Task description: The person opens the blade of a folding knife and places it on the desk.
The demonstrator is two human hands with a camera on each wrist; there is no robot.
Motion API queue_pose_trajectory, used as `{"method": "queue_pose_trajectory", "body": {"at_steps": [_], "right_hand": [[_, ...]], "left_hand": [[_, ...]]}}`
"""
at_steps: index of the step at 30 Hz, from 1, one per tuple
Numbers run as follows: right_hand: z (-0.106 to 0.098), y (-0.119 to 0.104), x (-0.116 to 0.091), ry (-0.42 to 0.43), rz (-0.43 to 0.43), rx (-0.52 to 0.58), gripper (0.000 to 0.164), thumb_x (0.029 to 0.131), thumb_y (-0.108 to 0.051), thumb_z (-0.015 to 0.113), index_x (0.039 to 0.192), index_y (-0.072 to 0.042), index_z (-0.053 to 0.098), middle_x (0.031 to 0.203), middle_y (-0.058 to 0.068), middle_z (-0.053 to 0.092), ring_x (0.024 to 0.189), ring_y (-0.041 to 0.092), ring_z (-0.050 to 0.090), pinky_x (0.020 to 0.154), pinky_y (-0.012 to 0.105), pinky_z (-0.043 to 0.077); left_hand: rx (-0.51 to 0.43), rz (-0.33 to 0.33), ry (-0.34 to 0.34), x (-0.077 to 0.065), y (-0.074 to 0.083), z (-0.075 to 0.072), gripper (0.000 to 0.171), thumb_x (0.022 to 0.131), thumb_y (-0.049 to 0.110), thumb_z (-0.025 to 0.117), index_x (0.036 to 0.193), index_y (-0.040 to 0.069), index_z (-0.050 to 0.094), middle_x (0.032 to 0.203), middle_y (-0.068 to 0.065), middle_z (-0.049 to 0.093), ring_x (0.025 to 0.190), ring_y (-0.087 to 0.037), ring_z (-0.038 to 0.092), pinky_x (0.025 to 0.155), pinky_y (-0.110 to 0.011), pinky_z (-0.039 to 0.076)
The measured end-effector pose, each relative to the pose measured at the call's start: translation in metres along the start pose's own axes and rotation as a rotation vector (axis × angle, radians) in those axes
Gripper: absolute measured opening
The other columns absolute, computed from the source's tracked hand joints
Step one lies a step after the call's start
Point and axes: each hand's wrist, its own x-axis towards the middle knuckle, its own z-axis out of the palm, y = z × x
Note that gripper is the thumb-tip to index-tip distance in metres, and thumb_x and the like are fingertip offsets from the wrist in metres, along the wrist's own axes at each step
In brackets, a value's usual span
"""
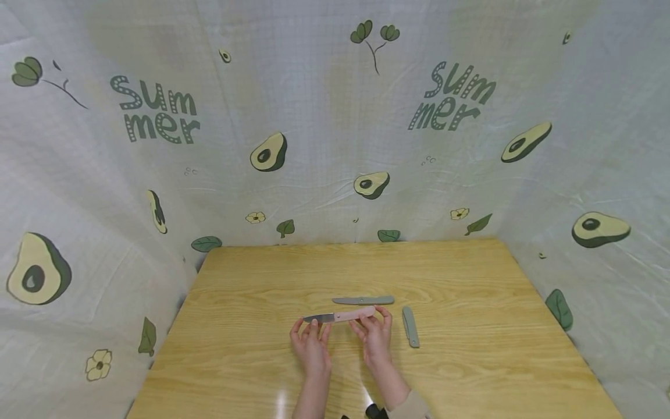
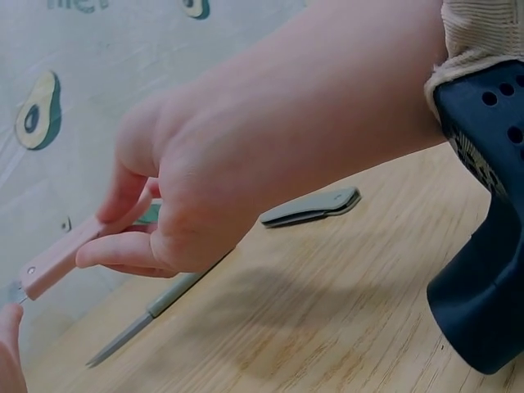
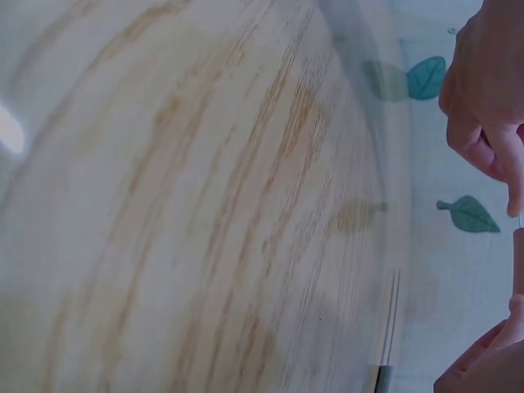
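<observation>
A folding knife with a pink handle (image 1: 355, 315) is held up level, its steel blade (image 1: 320, 318) swung out to the left. My left hand (image 1: 313, 349) pinches the blade between thumb and fingers; in the right wrist view the left hand (image 3: 491, 98) reaches down to it. My right hand (image 1: 377, 340) grips the far end of the handle. The left wrist view shows that right hand (image 2: 205, 188) around the pink handle (image 2: 61, 260). Just behind lies a grey-green knife (image 1: 376, 300), unfolded, blade leftward. Right of my right hand lies a folded grey-green knife (image 1: 410, 327).
The wooden table (image 1: 251, 279) meets pale cloth walls (image 1: 314, 105) printed with avocados and leaves at its back and sides. A dark wrist mount (image 2: 483, 229) sits on my right forearm, beside a beige sleeve (image 1: 410, 407).
</observation>
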Motion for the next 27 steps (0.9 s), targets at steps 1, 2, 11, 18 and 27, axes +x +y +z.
{"method": "queue_pose_trajectory", "body": {"at_steps": [1,2,11,18,27], "right_hand": [[0.0004,-0.0004,-0.0004,0.003,0.003,0.000,0.042,0.098,0.005,0.049,0.129,-0.008,0.023,0.100,0.006,0.057,0.089,0.015,0.067,0.091,0.038,0.056],[0.0007,-0.0007,-0.0008,0.007,0.006,0.001,0.042,0.098,0.005,0.049,0.128,-0.008,0.023,0.100,0.006,0.057,0.089,0.014,0.067,0.091,0.038,0.056],[0.0008,0.0014,0.0005,0.015,-0.008,0.009,0.042,0.098,0.006,0.047,0.130,-0.006,0.022,0.101,0.007,0.055,0.088,0.014,0.067,0.090,0.036,0.057],[-0.0036,0.0002,0.0040,0.023,-0.013,-0.012,0.042,0.097,0.007,0.049,0.129,-0.002,0.024,0.098,0.007,0.055,0.085,0.015,0.067,0.088,0.035,0.058],[-0.0076,-0.0067,0.0055,0.051,-0.056,-0.115,0.039,0.097,0.001,0.053,0.130,0.002,0.033,0.091,0.003,0.061,0.079,0.011,0.066,0.077,0.027,0.060]], "left_hand": [[0.000,0.004,-0.002,-0.0001,-0.0004,0.0002,0.044,0.101,0.001,0.047,0.137,-0.002,0.021,0.107,-0.011,0.042,0.099,-0.019,0.058,0.093,-0.035,0.055],[-0.007,0.002,0.000,-0.0001,-0.0006,0.0005,0.043,0.101,0.001,0.046,0.137,-0.002,0.022,0.106,-0.011,0.042,0.098,-0.019,0.058,0.093,-0.035,0.055],[-0.021,-0.002,0.001,0.0012,-0.0034,0.0011,0.043,0.101,0.000,0.046,0.136,0.000,0.022,0.106,-0.010,0.042,0.098,-0.019,0.058,0.094,-0.035,0.055],[-0.012,0.040,-0.028,0.0019,-0.0047,0.0018,0.042,0.100,-0.002,0.048,0.134,-0.003,0.023,0.102,-0.010,0.045,0.095,-0.019,0.061,0.089,-0.036,0.057],[0.013,0.027,-0.032,-0.0012,-0.0051,0.0030,0.045,0.100,0.001,0.049,0.134,-0.002,0.020,0.104,-0.012,0.045,0.095,-0.018,0.062,0.092,-0.035,0.056]]}}
